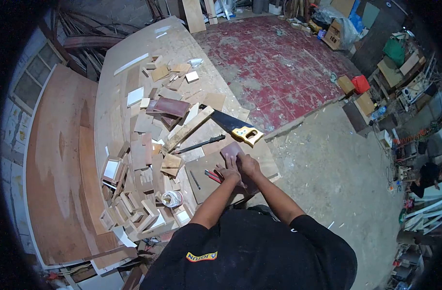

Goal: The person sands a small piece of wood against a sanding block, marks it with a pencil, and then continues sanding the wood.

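Observation:
A reddish-brown flat board [229, 149] lies near the front corner of the workbench, under both hands. My left hand [230, 173] rests on it with fingers stretched out and apart. Right beside it, my right hand [250, 166] is closed, its fingers curled down at the board; what they grip is hidden. A red-handled tool [212, 175] lies just left of my left hand. Further left is a thin dark pencil-like stick [195, 180]. Beyond the hands lies a handsaw [230, 124] with a yellow handle, and a long black tool [199, 145] lies near it.
Many wood offcuts [142, 145] cover the bench's left side. An open white tub [172, 198] stands at the near left. A large curved plywood sheet [59, 159] leans left of the workbench [177, 41]. To the right are a concrete floor [327, 159] and a red tiled platform [279, 67].

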### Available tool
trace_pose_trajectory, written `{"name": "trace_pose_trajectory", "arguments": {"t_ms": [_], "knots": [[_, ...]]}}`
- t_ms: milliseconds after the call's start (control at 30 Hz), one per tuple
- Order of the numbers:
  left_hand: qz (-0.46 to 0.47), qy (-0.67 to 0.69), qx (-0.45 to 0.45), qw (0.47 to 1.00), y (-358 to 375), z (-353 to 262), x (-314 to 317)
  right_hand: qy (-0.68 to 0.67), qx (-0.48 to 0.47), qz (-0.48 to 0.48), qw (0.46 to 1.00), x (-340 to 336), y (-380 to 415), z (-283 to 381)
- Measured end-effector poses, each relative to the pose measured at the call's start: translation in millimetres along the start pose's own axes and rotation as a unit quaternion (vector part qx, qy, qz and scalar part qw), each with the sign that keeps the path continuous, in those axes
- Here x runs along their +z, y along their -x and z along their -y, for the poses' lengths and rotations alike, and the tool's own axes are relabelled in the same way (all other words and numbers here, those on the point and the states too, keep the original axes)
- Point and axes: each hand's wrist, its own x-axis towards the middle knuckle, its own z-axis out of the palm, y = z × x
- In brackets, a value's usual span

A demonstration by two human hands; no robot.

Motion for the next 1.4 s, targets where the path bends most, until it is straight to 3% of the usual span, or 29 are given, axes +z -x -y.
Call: {"name": "trace_pose_trajectory", "arguments": {"t_ms": [200,333,400,533,600,733,833,1033,1100,1233,1300,1400], "knots": [[-0.039,-0.014,0.021,0.999,-35.7,-11.3,23.9,0.023,0.013,0.082,0.996,-6.9,-0.2,-2.6],[-0.096,0.017,-0.020,0.995,-53.5,-17.7,40.0,0.071,0.010,0.126,0.989,-34.1,5.3,6.2],[-0.129,0.023,-0.032,0.991,-58.4,-20.0,46.8,0.148,-0.006,0.240,0.959,-40.2,0.1,6.9],[-0.048,0.005,0.016,0.999,-8.5,-6.8,4.2,0.153,-0.029,0.234,0.960,-39.7,-11.0,9.8],[-0.020,-0.007,0.047,0.999,-2.3,-6.4,3.0,0.072,-0.023,0.077,0.994,-29.2,-13.9,11.4],[-0.049,0.030,0.010,0.998,-7.7,-5.7,6.9,0.052,-0.014,0.035,0.998,-23.4,-1.0,13.8],[-0.064,0.050,0.006,0.997,-18.0,-6.3,15.9,0.038,0.009,0.049,0.998,-23.4,5.1,8.5],[-0.100,0.047,-0.012,0.994,-36.3,-9.4,35.0,0.146,-0.042,0.149,0.977,-31.0,3.3,3.3],[-0.087,0.030,-0.015,0.996,-33.6,-8.5,31.5,0.213,-0.044,0.256,0.942,-38.3,-3.5,8.9],[-0.053,0.027,0.017,0.998,-6.9,-2.4,11.3,0.170,-0.076,0.161,0.969,-39.9,-10.9,23.1],[-0.041,0.031,0.033,0.998,-1.9,-2.4,11.1,0.107,-0.055,0.035,0.992,-31.3,-8.7,29.1],[-0.041,0.031,0.013,0.999,-15.1,-4.6,16.3,0.068,-0.044,0.007,0.997,-14.7,-2.9,22.1]]}}
